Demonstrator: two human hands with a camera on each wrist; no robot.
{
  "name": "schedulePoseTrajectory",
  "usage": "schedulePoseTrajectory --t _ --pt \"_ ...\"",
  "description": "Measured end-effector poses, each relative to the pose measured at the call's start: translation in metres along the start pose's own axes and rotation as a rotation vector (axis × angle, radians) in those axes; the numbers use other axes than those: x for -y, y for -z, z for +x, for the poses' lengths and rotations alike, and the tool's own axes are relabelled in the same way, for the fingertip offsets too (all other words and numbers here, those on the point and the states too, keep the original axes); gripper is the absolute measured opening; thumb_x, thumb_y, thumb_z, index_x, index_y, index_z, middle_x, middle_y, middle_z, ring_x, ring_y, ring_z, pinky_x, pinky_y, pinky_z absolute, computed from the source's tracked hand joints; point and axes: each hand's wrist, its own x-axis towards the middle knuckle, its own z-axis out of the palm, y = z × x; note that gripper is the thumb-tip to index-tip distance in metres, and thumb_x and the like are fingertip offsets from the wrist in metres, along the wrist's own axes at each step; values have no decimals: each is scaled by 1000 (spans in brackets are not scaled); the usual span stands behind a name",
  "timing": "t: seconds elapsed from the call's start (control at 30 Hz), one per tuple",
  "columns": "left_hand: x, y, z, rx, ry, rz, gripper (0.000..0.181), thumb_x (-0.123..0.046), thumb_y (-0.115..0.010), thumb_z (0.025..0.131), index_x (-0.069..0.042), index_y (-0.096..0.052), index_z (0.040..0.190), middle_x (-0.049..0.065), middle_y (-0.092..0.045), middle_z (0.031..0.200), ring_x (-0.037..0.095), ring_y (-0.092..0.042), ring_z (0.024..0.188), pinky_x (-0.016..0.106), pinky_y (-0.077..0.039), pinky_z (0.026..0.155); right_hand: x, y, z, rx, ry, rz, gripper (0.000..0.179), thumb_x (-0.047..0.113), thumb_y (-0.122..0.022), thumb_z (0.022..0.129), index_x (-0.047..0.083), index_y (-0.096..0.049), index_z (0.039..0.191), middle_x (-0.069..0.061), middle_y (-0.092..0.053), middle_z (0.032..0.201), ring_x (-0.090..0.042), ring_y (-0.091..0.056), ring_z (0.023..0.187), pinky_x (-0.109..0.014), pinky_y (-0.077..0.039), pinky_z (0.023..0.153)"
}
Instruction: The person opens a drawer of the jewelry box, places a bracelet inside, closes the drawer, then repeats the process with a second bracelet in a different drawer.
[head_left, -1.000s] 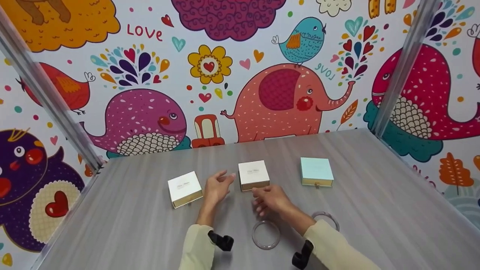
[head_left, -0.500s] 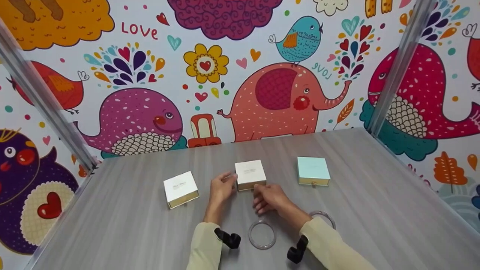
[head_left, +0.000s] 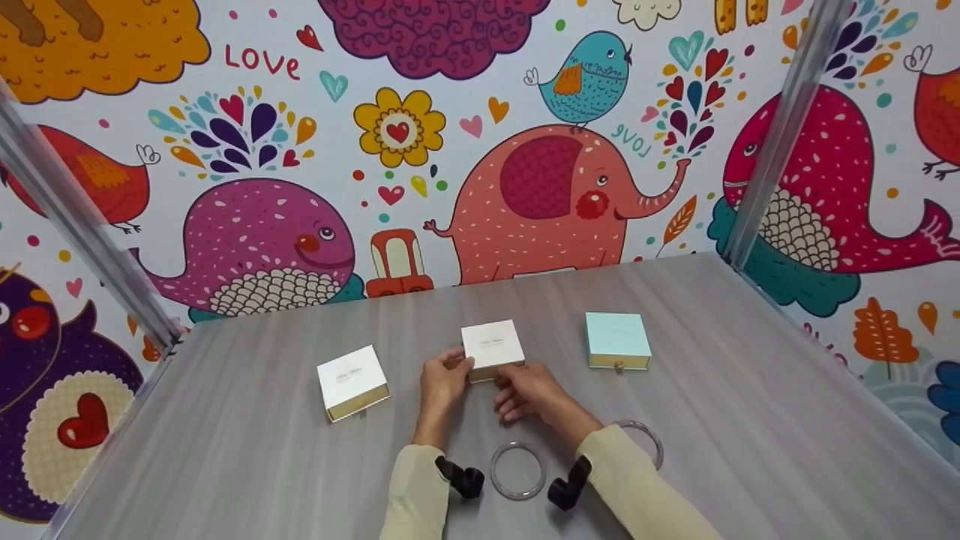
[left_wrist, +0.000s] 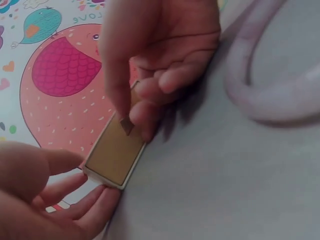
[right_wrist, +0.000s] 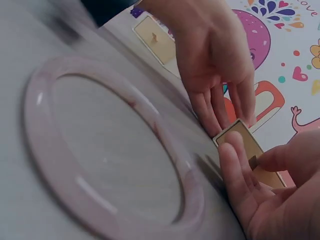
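Observation:
In the head view a small white drawer-style gift box (head_left: pixel 492 343) with a gold front sits mid-table. My left hand (head_left: pixel 442 382) holds it at the left side, thumb near the front corner and fingers along the side and lower edge. At the front, my right hand (head_left: pixel 536 394) pinches the small pull tab (left_wrist: pixel 126 126) between thumb and index finger, the other fingers loosely bent. The drawer front looks flush with its sleeve in the left wrist view. Nearer the person lies a pale pinkish bangle (head_left: pixel 495 471), large in the right wrist view.
Another white box (head_left: pixel 352 379) stands to the left, slightly turned. A mint-green box (head_left: pixel 618 335) with a gold front is at the right. A second bangle (head_left: pixel 657 442) lies partly hidden by the right sleeve. A cartoon-printed wall (head_left: pixel 420 45) closes off the back.
My left hand has moved right, from beside the middle box onto its left side. My right hand has closed its thumb and finger on the tab. The view has shifted slightly.

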Motion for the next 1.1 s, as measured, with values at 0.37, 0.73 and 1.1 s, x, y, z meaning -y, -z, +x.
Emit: schedulePoseTrajectory --t 0.37,0.73,1.1 --pt "-3 1 -4 0 -46 67 34 -6 -67 90 3 -68 123 23 -74 106 24 -71 84 31 -55 73 0 -5 1 -51 -6 -16 21 14 -55 96 -3 -68 99 -4 -65 62 -10 -60 46 -26 -54 45" --pt "3 0 0 -40 -27 62 30 -13 -64 94 -4 -72 121 20 -73 115 28 -71 102 41 -55 88 0 -7 0 -61 23 -60 19 15 -57 99 -1 -69 99 -2 -65 61 -10 -60 45 -26 -53 44" --pt "3 -1 -1 -69 -38 76 30 -18 -70 92 -8 -74 119 14 -76 111 25 -70 103 39 -53 90 -2 -5 -2 -41 34 -85 20 15 -59 98 -1 -70 100 -4 -65 60 -12 -63 46 -28 -55 46"
